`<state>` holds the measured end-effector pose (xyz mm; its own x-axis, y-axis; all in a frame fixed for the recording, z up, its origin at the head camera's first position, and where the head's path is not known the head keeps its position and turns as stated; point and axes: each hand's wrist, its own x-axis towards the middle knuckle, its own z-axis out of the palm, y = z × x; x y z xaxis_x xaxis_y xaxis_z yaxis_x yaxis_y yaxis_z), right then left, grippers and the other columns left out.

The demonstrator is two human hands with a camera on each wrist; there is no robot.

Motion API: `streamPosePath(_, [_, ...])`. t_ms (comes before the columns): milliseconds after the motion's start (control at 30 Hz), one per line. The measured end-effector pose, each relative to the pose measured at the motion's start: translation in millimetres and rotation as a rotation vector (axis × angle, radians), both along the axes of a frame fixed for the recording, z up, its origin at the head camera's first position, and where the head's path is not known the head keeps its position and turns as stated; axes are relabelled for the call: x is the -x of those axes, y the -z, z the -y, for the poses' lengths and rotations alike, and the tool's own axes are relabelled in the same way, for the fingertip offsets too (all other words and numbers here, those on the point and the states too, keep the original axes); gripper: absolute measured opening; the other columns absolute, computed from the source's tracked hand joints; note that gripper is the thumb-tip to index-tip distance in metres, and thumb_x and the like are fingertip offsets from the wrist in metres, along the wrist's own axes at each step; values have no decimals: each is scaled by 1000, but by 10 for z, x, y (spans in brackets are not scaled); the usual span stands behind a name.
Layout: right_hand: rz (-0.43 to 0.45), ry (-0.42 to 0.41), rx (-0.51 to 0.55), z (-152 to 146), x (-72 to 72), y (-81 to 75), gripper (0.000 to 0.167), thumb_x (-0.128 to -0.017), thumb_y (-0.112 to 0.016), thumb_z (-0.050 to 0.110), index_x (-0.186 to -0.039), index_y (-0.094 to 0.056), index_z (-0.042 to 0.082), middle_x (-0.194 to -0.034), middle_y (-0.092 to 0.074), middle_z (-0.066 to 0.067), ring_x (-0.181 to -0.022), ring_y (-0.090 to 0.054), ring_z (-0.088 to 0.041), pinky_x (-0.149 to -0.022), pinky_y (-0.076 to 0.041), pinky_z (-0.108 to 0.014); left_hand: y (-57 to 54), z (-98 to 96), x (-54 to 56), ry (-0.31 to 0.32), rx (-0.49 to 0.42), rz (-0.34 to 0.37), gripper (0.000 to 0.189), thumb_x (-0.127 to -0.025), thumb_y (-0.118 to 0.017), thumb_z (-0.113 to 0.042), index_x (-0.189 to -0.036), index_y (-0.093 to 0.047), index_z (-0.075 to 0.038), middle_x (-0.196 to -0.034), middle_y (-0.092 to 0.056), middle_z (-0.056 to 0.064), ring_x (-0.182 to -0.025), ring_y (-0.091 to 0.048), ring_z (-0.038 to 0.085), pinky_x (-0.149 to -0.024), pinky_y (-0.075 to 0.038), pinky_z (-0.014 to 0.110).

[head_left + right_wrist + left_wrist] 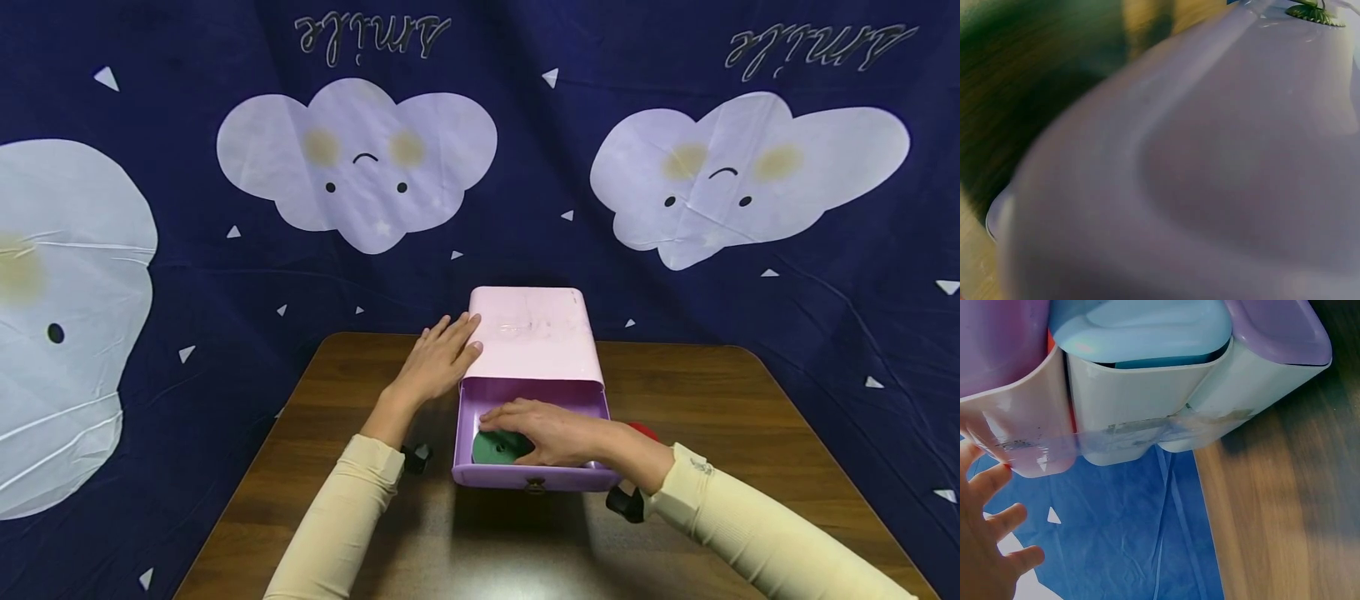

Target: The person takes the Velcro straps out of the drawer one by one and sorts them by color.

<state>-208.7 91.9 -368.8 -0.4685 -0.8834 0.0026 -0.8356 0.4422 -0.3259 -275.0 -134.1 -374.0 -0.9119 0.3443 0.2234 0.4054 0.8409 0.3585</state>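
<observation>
On the wooden table (315, 467), left of centre, the left hand (438, 358) lies flat with straight fingers against the side of the pink drawer box (536, 333), bracing it and grasping nothing. The purple drawer (525, 477) stands pulled out toward the person. Inside it, the right hand (551, 429) rests over a green disc (495, 448); whether the fingers pinch it or merely touch it cannot be told. Judged step: the disc is being handled in the open drawer. Any next move calls for a firm grip on the disc and a steady box. The left wrist view alone shows further pastel units beside the box; the right wrist view shows only the drawer's front and its brass knob (1316, 11), blurred.
</observation>
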Motion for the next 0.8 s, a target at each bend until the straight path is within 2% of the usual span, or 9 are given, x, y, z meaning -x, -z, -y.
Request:
streamPosePath(300, [-1, 19, -11, -24, 10, 7, 66, -83, -70, 35, -140, -45, 12, -143, -48, -4, -131, -44, -21, -110, -36, -44, 4, 2, 2, 3, -3, -9, 56, -99, -25, -54, -151, -21, -32, -158, -23, -2, -148, -16, 28, -116, -13, 58])
streamPosePath(567, [15, 45, -1, -49, 15, 31, 75, -80, -73, 38, -142, -40, 12, -137, -51, -4, -122, -48, -17, -105, -40, -42, 5, 3, -4, -4, 1, -6, 56, -99, -25, -54, -150, -21, -34, -158, -21, -5, -148, -16, 27, -117, -13, 57])
streamPosePath(800, [11, 38, -3, -47, 28, 57, 73, -82, -71, 39, -143, -41, 13, -139, -52, -2, -126, -46, -20, -106, -37, -46, 9, 5, -8, -1, -2, -13, 56, -99, -25, -54, -150, -21, -33, -158, -22, -5, -147, -16, 28, -116, -14, 58])
